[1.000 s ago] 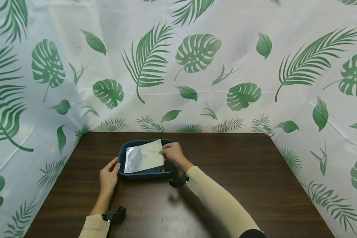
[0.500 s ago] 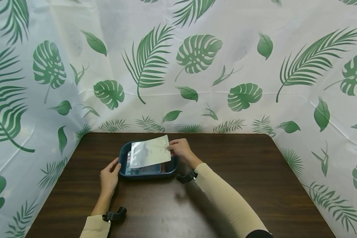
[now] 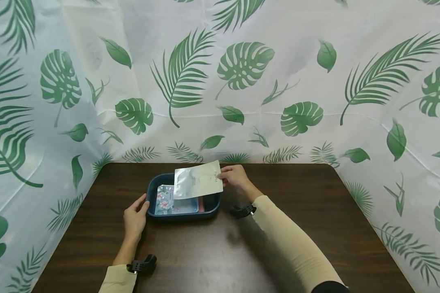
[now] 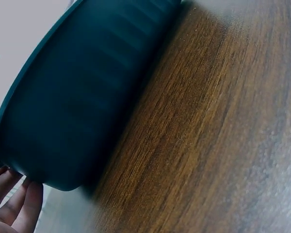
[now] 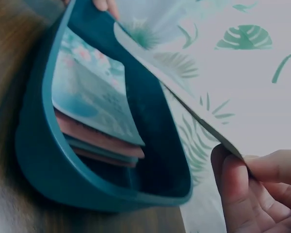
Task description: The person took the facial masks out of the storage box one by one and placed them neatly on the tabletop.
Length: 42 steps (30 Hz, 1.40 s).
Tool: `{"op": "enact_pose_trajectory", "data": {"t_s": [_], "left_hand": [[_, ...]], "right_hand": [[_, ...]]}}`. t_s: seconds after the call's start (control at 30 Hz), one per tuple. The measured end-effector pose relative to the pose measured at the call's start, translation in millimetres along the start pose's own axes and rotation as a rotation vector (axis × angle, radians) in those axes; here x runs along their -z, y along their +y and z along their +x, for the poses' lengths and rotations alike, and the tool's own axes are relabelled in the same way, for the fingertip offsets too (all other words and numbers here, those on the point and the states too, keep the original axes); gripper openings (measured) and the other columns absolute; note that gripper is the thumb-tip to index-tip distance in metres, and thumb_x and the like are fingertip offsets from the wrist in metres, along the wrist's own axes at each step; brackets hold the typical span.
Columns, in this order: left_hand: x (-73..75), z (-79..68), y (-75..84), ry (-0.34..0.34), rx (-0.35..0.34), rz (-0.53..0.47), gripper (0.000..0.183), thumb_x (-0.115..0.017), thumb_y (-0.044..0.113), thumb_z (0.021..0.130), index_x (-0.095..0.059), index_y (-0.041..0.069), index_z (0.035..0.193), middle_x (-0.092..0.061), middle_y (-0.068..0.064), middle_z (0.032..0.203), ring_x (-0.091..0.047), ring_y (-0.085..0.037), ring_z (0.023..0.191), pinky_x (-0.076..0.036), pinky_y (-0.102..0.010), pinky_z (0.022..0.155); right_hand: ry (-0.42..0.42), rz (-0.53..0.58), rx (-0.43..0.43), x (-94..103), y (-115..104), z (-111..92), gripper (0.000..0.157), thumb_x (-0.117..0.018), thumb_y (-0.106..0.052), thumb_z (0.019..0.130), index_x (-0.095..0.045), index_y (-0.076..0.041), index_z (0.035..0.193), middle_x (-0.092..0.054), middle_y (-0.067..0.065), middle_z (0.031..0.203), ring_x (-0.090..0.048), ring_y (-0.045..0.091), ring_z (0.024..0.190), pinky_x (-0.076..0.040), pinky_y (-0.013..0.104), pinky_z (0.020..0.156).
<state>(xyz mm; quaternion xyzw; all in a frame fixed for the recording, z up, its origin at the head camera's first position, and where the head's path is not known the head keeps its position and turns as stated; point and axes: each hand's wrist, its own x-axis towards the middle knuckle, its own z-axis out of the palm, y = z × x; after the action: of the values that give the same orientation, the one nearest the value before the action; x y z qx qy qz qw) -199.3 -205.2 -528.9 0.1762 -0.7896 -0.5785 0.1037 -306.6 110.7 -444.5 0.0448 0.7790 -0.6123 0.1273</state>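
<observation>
A dark blue plastic basin [image 3: 183, 217] stands at the back left of the table. My left hand [image 3: 133, 217] holds its left end; in the right wrist view, fingertips [image 5: 103, 5] show over the rim. Between thumb and fingers, my right hand [image 3: 236, 179] pinches the right edge of a flat cream-and-silver sheet mask packet [image 3: 198, 180]. This packet is tilted above the basin's right half, seen nearly edge-on from the right wrist. Inside the basin lies a floral blue packet [image 3: 166, 203] on top of several stacked packets [image 5: 102, 133], the upper one pinkish.
The brown wood-grain table [image 3: 278, 203] stretches to the right and front of the basin. Behind it hangs a white sheet with green leaf prints [image 3: 247, 93]. Both wrists wear a black strap [image 3: 142, 265].
My right hand has lifted the sheet mask packet and carried it to the right, uncovering the floral packet below. The left hand stays at the basin's left end.
</observation>
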Motion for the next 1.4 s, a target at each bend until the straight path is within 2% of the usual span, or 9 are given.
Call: {"op": "enact_pose_trajectory", "data": {"t_s": [0.17, 0.27, 0.4, 0.5, 0.67, 0.87, 1.1, 1.4], "left_hand": [[-0.1, -0.1, 0.9, -0.006, 0.004, -0.013, 0.04, -0.054, 0.019, 0.1, -0.055, 0.005, 0.138, -0.05, -0.018, 0.145, -0.044, -0.029, 0.135, -0.037, -0.045, 0.11], [-0.4, 0.1, 0.7, -0.003, 0.006, -0.02, 0.04, -0.054, 0.019, 0.1, -0.055, 0.005, 0.137, -0.051, -0.018, 0.145, -0.044, -0.027, 0.134, -0.037, -0.044, 0.109], [-0.6, 1.2, -1.0, 0.003, 0.002, -0.017, 0.039, -0.054, 0.018, 0.1, -0.055, 0.006, 0.137, -0.052, -0.017, 0.144, -0.046, -0.026, 0.133, -0.038, -0.044, 0.108], [-1.1, 2.4, -1.5, 0.001, -0.003, -0.019, 0.039, -0.054, 0.017, 0.1, -0.056, 0.006, 0.137, -0.052, -0.016, 0.144, -0.046, -0.027, 0.133, -0.039, -0.044, 0.108], [-0.8, 2.7, -2.4, -0.003, 0.001, -0.027, 0.039, -0.055, 0.018, 0.1, -0.055, 0.006, 0.137, -0.051, -0.017, 0.144, -0.045, -0.028, 0.134, -0.038, -0.046, 0.109], [0.6, 2.3, -2.8, -0.005, 0.0, -0.021, 0.039, -0.054, 0.017, 0.1, -0.055, 0.006, 0.137, -0.052, -0.017, 0.144, -0.045, -0.029, 0.135, -0.037, -0.046, 0.11], [0.0, 3.2, -2.5, -0.012, 0.006, -0.014, 0.039, -0.054, 0.019, 0.1, -0.055, 0.006, 0.137, -0.052, -0.018, 0.144, -0.047, -0.027, 0.131, -0.039, -0.043, 0.106], [0.9, 2.8, -1.8, -0.008, 0.0, -0.019, 0.039, -0.055, 0.018, 0.1, -0.056, 0.005, 0.136, -0.052, -0.019, 0.143, -0.045, -0.029, 0.133, -0.037, -0.045, 0.109]], "right_hand": [[0.007, -0.043, 0.0, 15.4, -3, 1, 0.024, -0.067, -0.001, 0.087, -0.068, 0.008, 0.109, -0.071, 0.011, 0.082, -0.063, 0.014, 0.062, -0.058, 0.041, 0.072], [0.008, -0.044, -0.008, 24.9, -3, 2, 0.026, -0.066, -0.002, 0.087, -0.067, 0.009, 0.111, -0.07, 0.01, 0.083, -0.064, 0.013, 0.063, -0.057, 0.042, 0.075], [-0.004, -0.049, -0.022, 38.5, -2, 5, 0.029, -0.066, -0.004, 0.089, -0.065, 0.008, 0.115, -0.07, 0.008, 0.085, -0.063, 0.012, 0.067, -0.057, 0.032, 0.067], [-0.017, -0.064, -0.03, 51.0, 0, 6, 0.032, -0.065, -0.006, 0.09, -0.062, 0.008, 0.119, -0.069, 0.008, 0.089, -0.063, 0.012, 0.07, -0.056, 0.029, 0.067], [-0.003, -0.071, -0.039, 73.3, 6, 8, 0.034, -0.063, -0.009, 0.093, -0.06, 0.007, 0.123, -0.067, 0.006, 0.093, -0.064, 0.011, 0.072, -0.056, 0.027, 0.067], [0.025, -0.038, -0.039, 95.6, 18, 11, 0.038, -0.061, -0.007, 0.094, -0.056, 0.01, 0.128, -0.065, 0.001, 0.089, -0.064, 0.009, 0.069, -0.056, 0.027, 0.067], [0.057, -0.012, -0.05, 113.6, 30, 13, 0.038, -0.06, -0.006, 0.094, -0.054, 0.011, 0.129, -0.063, -0.006, 0.08, -0.062, 0.007, 0.067, -0.053, 0.025, 0.066], [0.084, 0.014, -0.071, 129.1, 42, 16, 0.036, -0.058, -0.004, 0.095, -0.053, 0.013, 0.127, -0.063, -0.008, 0.078, -0.062, 0.007, 0.067, -0.053, 0.025, 0.066]]}}
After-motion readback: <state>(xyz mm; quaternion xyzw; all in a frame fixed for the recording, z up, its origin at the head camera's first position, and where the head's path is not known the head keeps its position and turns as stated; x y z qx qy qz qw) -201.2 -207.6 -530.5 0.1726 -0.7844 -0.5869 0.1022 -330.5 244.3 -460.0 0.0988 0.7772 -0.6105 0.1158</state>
